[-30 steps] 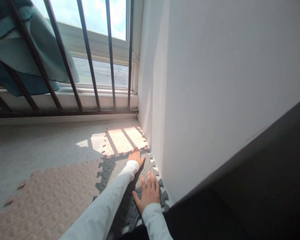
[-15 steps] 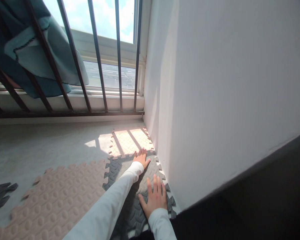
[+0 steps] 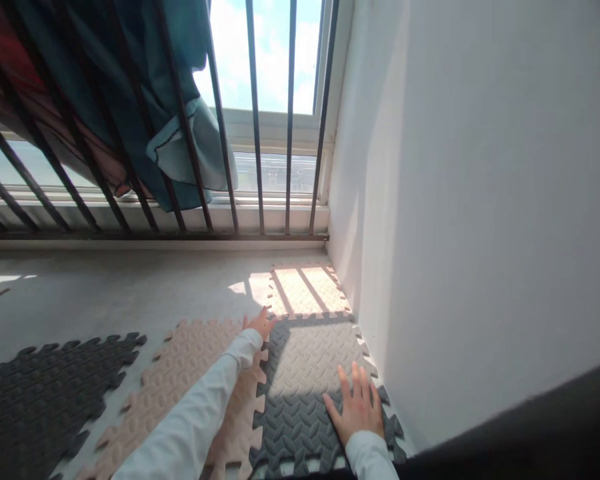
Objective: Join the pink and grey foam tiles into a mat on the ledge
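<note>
A dark grey foam puzzle mat (image 3: 300,373) with toothed edges lies on the floor beside the wall. My right hand (image 3: 359,403) rests flat on its right part, fingers spread. At the far left corner of that mat is my left hand (image 3: 261,324), fingers apart, close to where it meets two pink mats. The far pink mat (image 3: 305,287) adjoins the grey mat's back edge in bright sunlight. Another pink mat (image 3: 195,373) lies along the grey mat's left side, partly covered by my left forearm; whether their teeth interlock along the whole seam cannot be seen.
Another dark mat (image 3: 55,393) lies apart at the left on the pale floor (image 3: 130,287). A white wall (image 3: 480,200) rises on the right. Dark railing bars (image 3: 255,133) stand before the window, with blue and red cloth (image 3: 175,133) hanging behind them.
My left hand has moved from the grey mat's back edge to its far left corner. My right hand stays flat on the mat. The view has turned left.
</note>
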Available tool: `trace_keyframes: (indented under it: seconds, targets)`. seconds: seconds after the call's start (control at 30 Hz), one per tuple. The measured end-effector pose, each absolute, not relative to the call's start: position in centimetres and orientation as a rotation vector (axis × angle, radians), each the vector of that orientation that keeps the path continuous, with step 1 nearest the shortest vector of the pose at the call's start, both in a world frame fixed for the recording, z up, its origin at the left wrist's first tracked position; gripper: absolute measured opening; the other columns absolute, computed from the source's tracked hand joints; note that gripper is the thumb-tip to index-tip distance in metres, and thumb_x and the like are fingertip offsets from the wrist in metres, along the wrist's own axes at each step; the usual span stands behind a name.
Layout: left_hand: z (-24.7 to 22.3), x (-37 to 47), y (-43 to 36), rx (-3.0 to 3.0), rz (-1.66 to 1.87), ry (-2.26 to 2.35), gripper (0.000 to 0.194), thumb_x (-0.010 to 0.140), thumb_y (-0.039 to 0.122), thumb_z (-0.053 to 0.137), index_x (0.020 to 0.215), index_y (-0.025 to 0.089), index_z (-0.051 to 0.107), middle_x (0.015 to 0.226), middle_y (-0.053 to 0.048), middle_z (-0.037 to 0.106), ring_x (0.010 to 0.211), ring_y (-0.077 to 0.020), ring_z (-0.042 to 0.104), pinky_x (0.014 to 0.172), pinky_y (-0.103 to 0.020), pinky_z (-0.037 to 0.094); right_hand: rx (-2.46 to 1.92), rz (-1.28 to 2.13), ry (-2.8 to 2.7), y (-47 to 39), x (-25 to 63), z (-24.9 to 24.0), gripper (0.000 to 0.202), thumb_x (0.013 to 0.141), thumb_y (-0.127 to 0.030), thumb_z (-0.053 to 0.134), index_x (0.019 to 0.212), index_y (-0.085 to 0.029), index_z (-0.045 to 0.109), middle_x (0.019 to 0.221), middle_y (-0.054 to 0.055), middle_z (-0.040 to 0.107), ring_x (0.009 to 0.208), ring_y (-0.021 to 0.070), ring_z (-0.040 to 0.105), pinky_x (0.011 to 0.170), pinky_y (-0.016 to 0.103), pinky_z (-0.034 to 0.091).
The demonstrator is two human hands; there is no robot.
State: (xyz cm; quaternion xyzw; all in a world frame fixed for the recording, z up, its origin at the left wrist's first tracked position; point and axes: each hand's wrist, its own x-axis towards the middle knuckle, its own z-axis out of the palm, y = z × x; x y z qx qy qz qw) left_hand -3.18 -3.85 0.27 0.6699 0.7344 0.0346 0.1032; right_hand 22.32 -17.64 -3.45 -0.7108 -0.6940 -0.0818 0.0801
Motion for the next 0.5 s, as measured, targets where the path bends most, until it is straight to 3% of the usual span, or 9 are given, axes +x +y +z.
trace_keyframes:
  seconds: [0.2, 0.27, 0.37, 0.5]
  targets:
    - [0.0, -19.0, -20.4, 1.39, -0.39, 2.714, 0.063, 0.077, 0.04, 0.038, 0.134, 0.015, 0.027, 0.142, -0.012, 0.023, 0.129, -0.0283, 0.021, 0.102, -0.05, 0.019, -2.008, -0.407, -2.096, -16.6, 23.3, -6.2, 0.071, 0.071, -0.068, 0.032, 0.12, -0.021, 0.049, 0.132, 0.014, 0.039, 0.121, 0.0299, 0.031, 0.097, 0.048, 0.022]
    - [-1.4, -23.1, -26.6, 1.112, -0.458, 2.882, 0.061, 0.077, 0.04, 0.036, 0.134, 0.019, 0.027, 0.143, -0.012, 0.021, 0.13, -0.0282, 0.019, 0.099, -0.053, 0.023, -1.994, -0.424, -2.102, -16.4, 23.5, -6.5, 0.071, 0.07, -0.068, 0.031, 0.119, -0.021, 0.05, 0.131, 0.014, 0.04, 0.121, 0.0295, 0.032, 0.096, 0.047, 0.023]
    - [-2.6, -26.7, -32.7, 1.361, -0.429, 2.77, 0.063, 0.072, 0.041, 0.042, 0.132, 0.028, 0.029, 0.144, -0.004, 0.018, 0.13, -0.0245, 0.019, 0.098, -0.048, 0.026, -2.04, -0.404, -2.082, -16.3, 23.4, -6.2, 0.072, 0.068, -0.07, 0.03, 0.118, -0.022, 0.051, 0.129, 0.013, 0.042, 0.119, 0.0289, 0.033, 0.096, 0.046, 0.023]
    - [-1.7, -28.7, -34.7, 1.639, -0.406, 2.571, 0.063, 0.067, 0.022, 0.044, 0.125, 0.043, 0.035, 0.14, 0.009, 0.025, 0.126, -0.0171, 0.028, 0.086, -0.038, 0.039, -2.089, -0.385, -2.075, -16.2, 23.2, -5.9, 0.073, 0.068, -0.07, 0.028, 0.119, -0.022, 0.05, 0.129, 0.012, 0.042, 0.12, 0.0279, 0.032, 0.095, 0.045, 0.024]
